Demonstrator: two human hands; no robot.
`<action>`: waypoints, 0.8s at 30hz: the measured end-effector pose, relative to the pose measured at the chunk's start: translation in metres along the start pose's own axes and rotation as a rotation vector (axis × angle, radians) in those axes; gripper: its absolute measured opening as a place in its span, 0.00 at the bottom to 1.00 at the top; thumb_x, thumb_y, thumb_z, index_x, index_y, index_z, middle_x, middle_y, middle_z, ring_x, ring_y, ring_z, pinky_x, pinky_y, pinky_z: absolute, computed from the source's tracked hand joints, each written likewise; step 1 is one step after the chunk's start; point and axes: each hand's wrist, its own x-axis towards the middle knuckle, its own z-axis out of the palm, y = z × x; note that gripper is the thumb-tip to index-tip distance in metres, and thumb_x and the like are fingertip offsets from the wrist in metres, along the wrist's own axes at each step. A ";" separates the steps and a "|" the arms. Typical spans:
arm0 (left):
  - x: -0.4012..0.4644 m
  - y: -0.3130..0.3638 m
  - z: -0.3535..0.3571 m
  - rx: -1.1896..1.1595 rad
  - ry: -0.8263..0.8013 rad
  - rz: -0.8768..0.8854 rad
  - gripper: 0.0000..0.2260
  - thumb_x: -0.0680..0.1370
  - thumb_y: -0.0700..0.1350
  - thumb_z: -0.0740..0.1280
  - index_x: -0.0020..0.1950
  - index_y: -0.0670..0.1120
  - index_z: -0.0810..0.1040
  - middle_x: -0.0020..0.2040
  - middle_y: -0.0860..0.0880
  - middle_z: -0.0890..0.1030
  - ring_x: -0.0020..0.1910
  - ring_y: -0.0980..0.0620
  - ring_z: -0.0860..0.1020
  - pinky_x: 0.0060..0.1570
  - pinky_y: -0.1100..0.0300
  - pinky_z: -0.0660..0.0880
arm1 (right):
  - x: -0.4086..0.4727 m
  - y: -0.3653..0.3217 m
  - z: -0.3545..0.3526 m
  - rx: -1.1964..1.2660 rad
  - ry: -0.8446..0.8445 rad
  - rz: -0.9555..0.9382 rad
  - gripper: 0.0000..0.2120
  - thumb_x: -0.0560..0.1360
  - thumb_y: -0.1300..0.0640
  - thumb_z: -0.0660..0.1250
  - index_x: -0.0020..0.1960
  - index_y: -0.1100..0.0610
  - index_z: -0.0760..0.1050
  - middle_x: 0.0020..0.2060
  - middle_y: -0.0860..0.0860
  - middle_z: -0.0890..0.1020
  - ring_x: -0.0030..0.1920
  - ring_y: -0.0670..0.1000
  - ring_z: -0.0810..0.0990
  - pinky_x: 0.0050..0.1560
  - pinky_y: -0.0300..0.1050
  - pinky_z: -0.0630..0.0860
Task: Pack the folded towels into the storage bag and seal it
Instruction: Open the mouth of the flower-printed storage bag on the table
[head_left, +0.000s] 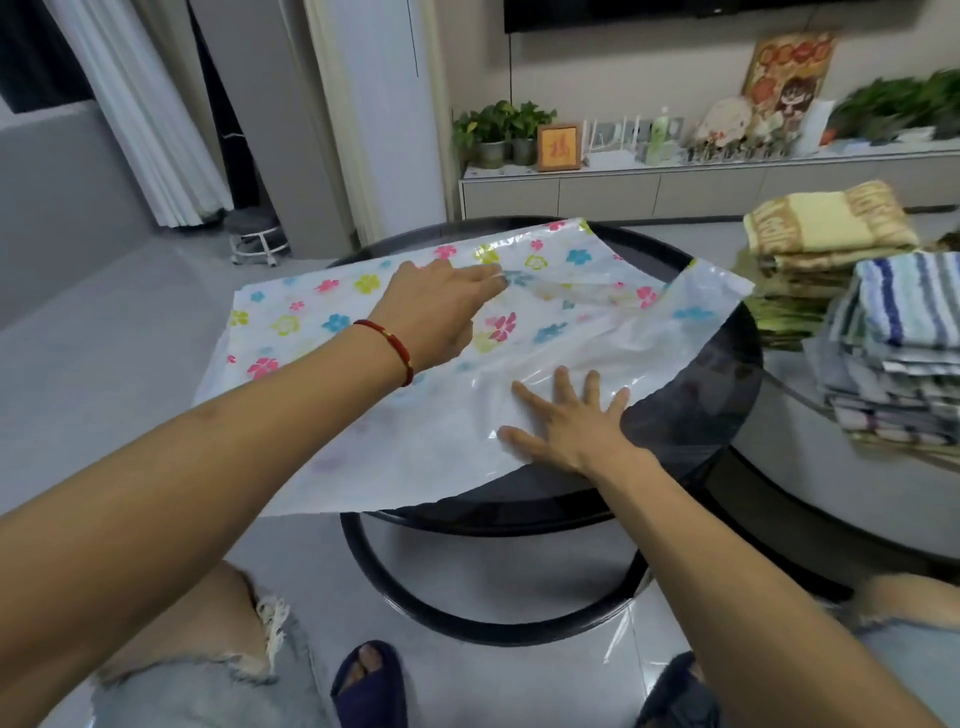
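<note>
A flat plastic storage bag (322, 322) printed with coloured flowers lies spread across a round black table (727, 364), overhanging its near and left edges. My left hand (441, 306), with a red bracelet at the wrist, reaches over the bag's middle, fingers extended onto the plastic. My right hand (566, 415) presses flat with spread fingers on the bag's clear near-right part. Folded towels stand in two stacks at the right: a yellow-brown stack (826, 228) behind and a blue-striped stack (904, 332) in front.
The towel stacks sit on a lighter surface (795, 467) right of the black table. A low cabinet (675, 192) with plants and ornaments runs along the back wall. A small stool (257, 236) stands far left. My knees and slippers are below the table.
</note>
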 end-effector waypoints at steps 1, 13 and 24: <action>0.001 -0.003 0.000 -0.004 0.002 -0.041 0.24 0.77 0.40 0.64 0.73 0.52 0.67 0.75 0.52 0.69 0.57 0.40 0.77 0.43 0.47 0.74 | 0.005 0.003 -0.002 -0.001 -0.010 -0.034 0.40 0.72 0.19 0.44 0.81 0.31 0.43 0.84 0.54 0.41 0.81 0.71 0.36 0.71 0.82 0.35; 0.037 0.022 0.011 -0.176 -0.130 -0.200 0.30 0.74 0.43 0.68 0.75 0.55 0.65 0.74 0.52 0.70 0.65 0.43 0.74 0.46 0.50 0.76 | -0.040 0.120 -0.048 0.247 0.452 -0.081 0.14 0.81 0.50 0.65 0.59 0.54 0.84 0.57 0.51 0.86 0.59 0.56 0.81 0.61 0.57 0.77; 0.068 0.047 0.012 -0.299 -0.201 -0.233 0.37 0.68 0.57 0.74 0.75 0.58 0.65 0.55 0.47 0.81 0.49 0.46 0.75 0.34 0.57 0.73 | -0.081 0.322 -0.134 0.172 0.453 0.926 0.17 0.84 0.55 0.58 0.71 0.44 0.73 0.76 0.65 0.63 0.75 0.69 0.60 0.75 0.71 0.57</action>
